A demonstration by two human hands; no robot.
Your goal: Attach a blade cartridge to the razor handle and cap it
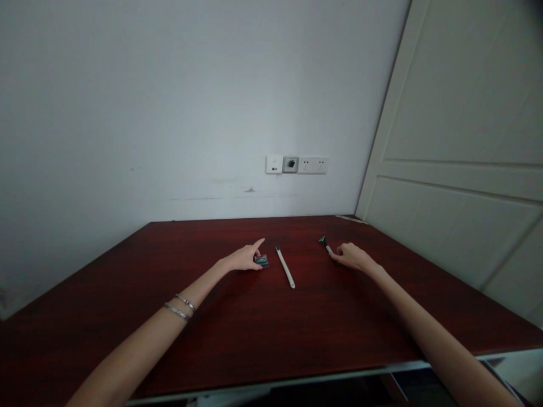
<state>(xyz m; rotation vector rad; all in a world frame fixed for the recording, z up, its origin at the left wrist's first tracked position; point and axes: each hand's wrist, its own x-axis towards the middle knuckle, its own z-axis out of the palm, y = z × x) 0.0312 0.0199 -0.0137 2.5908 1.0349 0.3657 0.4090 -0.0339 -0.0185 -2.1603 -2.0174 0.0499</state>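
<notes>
Reddish-brown table (254, 333), white dark-tipped stick (285, 268)

Wall sockets (313, 165) and panelled door (458, 130) suggest a home.

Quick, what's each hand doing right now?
Left hand: closed on a small, teal-and-dark, box-shaped pack, index finger stretched out.
Right hand: holding a black-headed, pale-handled razor, fingers closed.

Fingers of the left hand (244, 259) cover part of the small case (263, 262) — its markings are too small to read. The handle end of the razor (328, 248) is hidden in the right hand (353, 255). The dark tip of the white stick (285, 269) is too small to make out — and the frame cuts off both forearms (148, 339) and the panelled door (458, 113).
</notes>
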